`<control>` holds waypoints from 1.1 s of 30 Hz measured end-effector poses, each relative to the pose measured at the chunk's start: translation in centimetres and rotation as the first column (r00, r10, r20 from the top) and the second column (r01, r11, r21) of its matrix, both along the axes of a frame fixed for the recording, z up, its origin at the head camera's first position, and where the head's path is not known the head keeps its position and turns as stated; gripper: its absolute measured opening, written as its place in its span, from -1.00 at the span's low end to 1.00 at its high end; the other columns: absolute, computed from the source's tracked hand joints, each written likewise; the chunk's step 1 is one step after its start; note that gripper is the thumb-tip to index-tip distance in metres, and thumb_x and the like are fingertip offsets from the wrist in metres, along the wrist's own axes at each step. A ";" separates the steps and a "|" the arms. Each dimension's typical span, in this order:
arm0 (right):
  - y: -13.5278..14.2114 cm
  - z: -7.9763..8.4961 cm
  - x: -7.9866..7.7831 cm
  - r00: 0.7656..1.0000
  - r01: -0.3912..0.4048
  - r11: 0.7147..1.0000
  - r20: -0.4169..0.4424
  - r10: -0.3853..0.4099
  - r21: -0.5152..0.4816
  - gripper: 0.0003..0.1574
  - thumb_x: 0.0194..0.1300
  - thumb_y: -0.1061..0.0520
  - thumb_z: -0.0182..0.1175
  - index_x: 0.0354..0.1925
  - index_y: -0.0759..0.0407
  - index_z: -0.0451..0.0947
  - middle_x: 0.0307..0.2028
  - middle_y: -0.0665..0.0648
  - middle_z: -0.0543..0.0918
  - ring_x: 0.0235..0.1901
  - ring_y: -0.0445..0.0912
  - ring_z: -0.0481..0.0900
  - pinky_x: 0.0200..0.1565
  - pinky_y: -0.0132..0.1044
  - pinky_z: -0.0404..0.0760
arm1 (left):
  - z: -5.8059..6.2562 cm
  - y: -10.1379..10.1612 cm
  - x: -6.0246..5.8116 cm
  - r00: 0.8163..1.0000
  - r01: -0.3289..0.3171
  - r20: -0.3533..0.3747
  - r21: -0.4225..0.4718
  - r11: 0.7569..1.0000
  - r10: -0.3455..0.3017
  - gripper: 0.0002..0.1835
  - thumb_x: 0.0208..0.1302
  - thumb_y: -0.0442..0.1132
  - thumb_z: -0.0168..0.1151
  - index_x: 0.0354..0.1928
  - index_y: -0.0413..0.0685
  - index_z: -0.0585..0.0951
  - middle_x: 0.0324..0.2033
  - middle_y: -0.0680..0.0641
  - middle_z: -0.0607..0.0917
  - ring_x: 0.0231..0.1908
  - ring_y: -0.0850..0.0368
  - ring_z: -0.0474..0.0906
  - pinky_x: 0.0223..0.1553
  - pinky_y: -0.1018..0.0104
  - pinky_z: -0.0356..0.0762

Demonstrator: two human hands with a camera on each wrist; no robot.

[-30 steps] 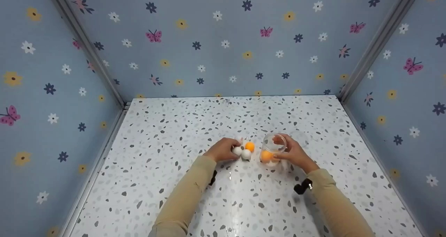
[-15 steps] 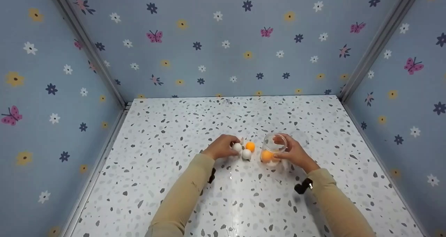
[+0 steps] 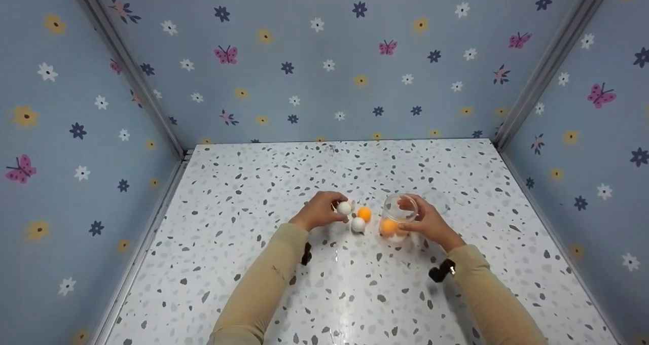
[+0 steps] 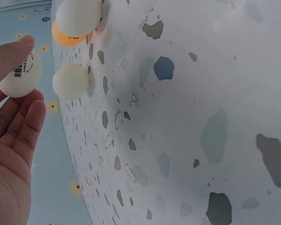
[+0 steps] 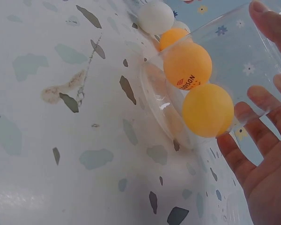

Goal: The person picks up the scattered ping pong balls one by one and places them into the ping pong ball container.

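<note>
My left hand (image 3: 318, 211) pinches a white ping-pong ball (image 4: 21, 77) between thumb and fingers, lifted off the speckled table. Close to it on the table are an orange ping-pong ball (image 3: 364, 213) and a white ping-pong ball (image 3: 358, 225). The left wrist view shows a further white ball (image 4: 71, 82) near the held one. My right hand (image 3: 428, 226) grips a clear plastic jar (image 3: 400, 208) from its right side, its open mouth up. Two orange balls (image 5: 208, 110) lie inside, near the bottom.
A faint clear round piece (image 3: 436, 201) lies just behind the right hand. The speckled white table (image 3: 263, 182) is enclosed by blue flowered panels (image 3: 324, 81) at the back and sides, with metal posts (image 3: 550, 56) at the corners.
My left hand has raised the white ball and moved it slightly away from me, apart from the other balls. My right hand and the jar have stayed in place.
</note>
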State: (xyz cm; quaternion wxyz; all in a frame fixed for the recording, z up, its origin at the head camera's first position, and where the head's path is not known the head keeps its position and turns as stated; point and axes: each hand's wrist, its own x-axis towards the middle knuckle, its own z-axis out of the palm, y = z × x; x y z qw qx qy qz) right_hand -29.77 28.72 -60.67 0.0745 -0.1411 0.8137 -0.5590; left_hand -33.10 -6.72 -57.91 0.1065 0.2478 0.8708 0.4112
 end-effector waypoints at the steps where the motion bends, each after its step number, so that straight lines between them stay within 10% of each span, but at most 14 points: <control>1: 0.0 0.0 0.0 1.000 0.003 1.000 0.002 -0.003 0.003 0.02 0.26 0.27 0.59 0.57 0.19 0.34 0.44 0.43 0.54 0.49 0.32 0.45 0.35 -0.02 0.55 | 0.0 0.0 0.0 1.000 -0.003 -0.001 0.007 1.000 0.003 -0.49 0.27 -0.29 0.58 0.26 -0.23 0.71 0.05 -0.13 0.80 -0.04 0.01 0.66 0.10 0.05 0.67; 18: 0.1 0.1 0.1 1.000 -0.015 0.999 -0.025 0.014 -0.035 0.05 0.23 0.33 0.57 0.58 0.28 0.31 0.43 0.50 0.52 0.48 0.40 0.43 0.41 0.30 0.51 | 0.4 -0.1 0.3 0.999 -0.038 -0.010 0.060 0.997 0.039 -0.53 0.31 -0.25 0.57 0.24 -0.14 0.73 0.05 -0.10 0.80 -0.06 0.10 0.66 0.06 0.16 0.69; 33: 0.2 -0.4 0.0 0.999 -0.007 1.000 -0.037 0.006 -0.013 0.03 0.26 0.27 0.58 0.57 0.24 0.33 0.42 0.45 0.55 0.46 0.35 0.46 0.41 0.17 0.56 | 2.1 0.6 0.6 0.998 -0.002 -0.068 0.113 0.994 0.010 -0.54 0.38 -0.24 0.53 0.28 -0.16 0.71 0.08 -0.14 0.79 -0.02 0.05 0.68 0.12 0.09 0.72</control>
